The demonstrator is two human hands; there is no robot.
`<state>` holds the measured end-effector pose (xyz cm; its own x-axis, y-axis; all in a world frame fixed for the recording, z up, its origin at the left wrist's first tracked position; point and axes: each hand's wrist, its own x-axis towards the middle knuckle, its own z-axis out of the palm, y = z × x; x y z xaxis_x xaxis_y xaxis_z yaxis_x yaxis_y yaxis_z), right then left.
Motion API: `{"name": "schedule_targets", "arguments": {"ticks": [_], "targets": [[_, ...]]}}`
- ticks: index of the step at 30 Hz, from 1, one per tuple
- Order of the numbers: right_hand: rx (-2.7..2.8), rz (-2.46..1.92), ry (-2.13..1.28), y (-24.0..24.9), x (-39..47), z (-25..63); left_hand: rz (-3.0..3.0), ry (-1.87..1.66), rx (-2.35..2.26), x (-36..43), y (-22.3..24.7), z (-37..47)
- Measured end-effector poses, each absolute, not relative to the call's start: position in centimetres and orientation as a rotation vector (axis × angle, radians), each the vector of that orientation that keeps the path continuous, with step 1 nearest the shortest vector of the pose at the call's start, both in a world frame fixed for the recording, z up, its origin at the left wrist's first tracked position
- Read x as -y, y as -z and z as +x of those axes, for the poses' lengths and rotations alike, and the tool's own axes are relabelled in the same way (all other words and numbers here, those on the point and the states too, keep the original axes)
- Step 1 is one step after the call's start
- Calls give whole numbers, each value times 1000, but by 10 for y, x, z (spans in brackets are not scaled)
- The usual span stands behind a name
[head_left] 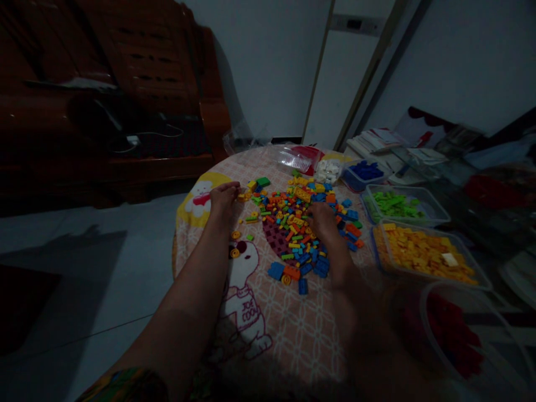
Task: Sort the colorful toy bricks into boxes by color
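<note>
Two grips couldn't be read: left hand (224, 198) by left-side yellow bricks (244, 196), right hand (324, 220) at mixed pile (297, 221); picking was apparently underway, one-brick pinch needed.

The person wears a dark sleeve (125, 385) patterned in green, with touches of orange-yellow and blue. It is short, its edge leaving the forearm uncovered. Both hands are bare, with no gloves.

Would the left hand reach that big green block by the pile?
Probably yes. The green block sits a little past the left hand, with just some yellow blocks between, looking low enough to reach over.
</note>
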<state>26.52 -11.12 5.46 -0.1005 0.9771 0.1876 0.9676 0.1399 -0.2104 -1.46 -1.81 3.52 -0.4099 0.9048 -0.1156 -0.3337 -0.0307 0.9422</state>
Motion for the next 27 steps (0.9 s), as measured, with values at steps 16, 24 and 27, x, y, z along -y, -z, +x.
{"name": "schedule_targets", "arguments": {"ticks": [16, 24, 27], "targets": [[1401, -1515, -655, -81, 108, 278, 701, -1610, -1289, 16, -32, -16], [1029, -1503, -1064, -83, 109, 272, 660, -1620, -1321, 18, -37, -11], [889, -1465, -1101, -83, 107, 275, 669, -1618, -1313, 19, -39, -11]]}}
